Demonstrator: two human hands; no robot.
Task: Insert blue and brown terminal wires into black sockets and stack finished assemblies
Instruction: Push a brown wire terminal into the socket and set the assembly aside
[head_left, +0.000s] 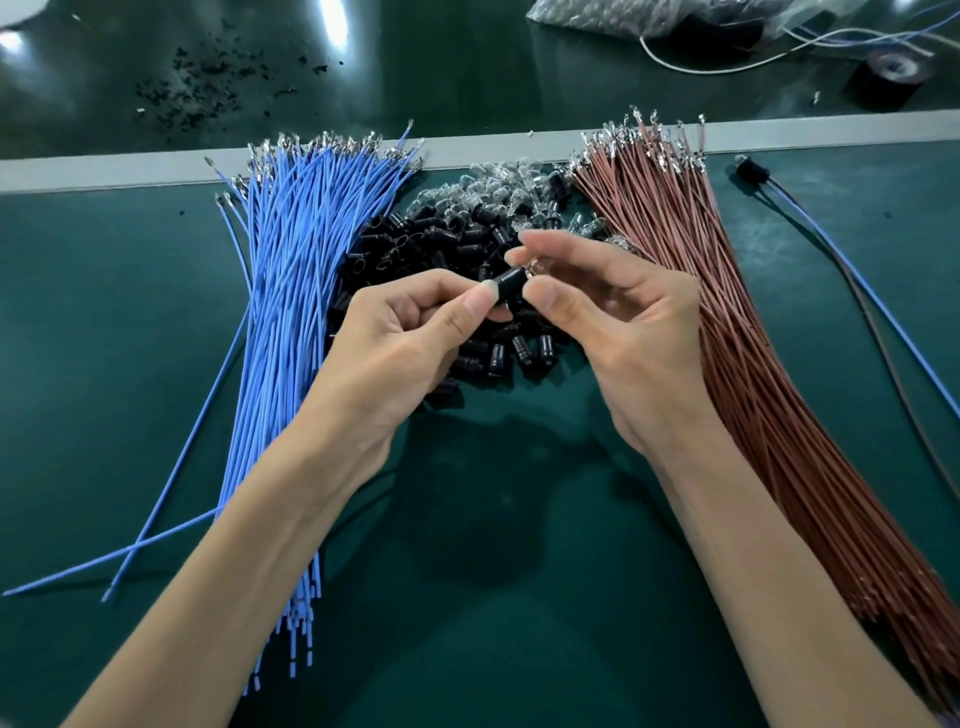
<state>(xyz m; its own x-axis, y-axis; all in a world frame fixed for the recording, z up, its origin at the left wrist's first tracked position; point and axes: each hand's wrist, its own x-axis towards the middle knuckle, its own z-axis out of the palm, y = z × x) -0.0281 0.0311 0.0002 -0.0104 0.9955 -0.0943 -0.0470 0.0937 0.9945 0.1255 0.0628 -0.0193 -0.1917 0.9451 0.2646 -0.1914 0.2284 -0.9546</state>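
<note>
Two hands meet above the middle of the green table (104, 322). The left hand (410, 332) pinches one black socket (510, 283) between thumb and forefinger, holding it clear of the surface. The right hand (623, 332) pinches a small clear part (529, 266) at the socket's right end; whether it is a bulb or a terminal cannot be told. Its other fingers are loosely curled.

Beneath the hands lies a pile of black sockets (415, 249), with clear bulbs (493, 179) heaped at its far edge. A bundle of blue wires (291, 291) lies to the left of the pile and a bundle of brown wires (727, 332) to the right, terminal ends pointing away towards a grey strip (493, 148). One finished assembly (753, 170), with blue and brown leads, lies beyond the brown bundle. A black tape roll (891, 78) and a plastic bag (649, 15) sit at the far right.
</note>
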